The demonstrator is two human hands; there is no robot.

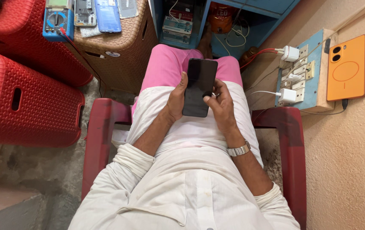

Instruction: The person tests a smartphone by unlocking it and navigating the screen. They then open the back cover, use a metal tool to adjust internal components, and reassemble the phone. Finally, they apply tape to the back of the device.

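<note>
Keep the black phone (199, 87) braced over your lap with both hands, screen dark and facing up. Your left hand (177, 100) wraps its left edge, fingers closed round it; your right hand (221, 104) cradles the right edge, thumb pressing near the side. Hold wrists low and steady, elbows tucked by the red chair (101, 127).

Bright even daylight, soft shadows, sharp focus, slight edge distortion.

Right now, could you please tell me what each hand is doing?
Left hand: closed around the left edge of the black phone.
Right hand: holding the same phone's right edge, thumb on its screen.
</note>
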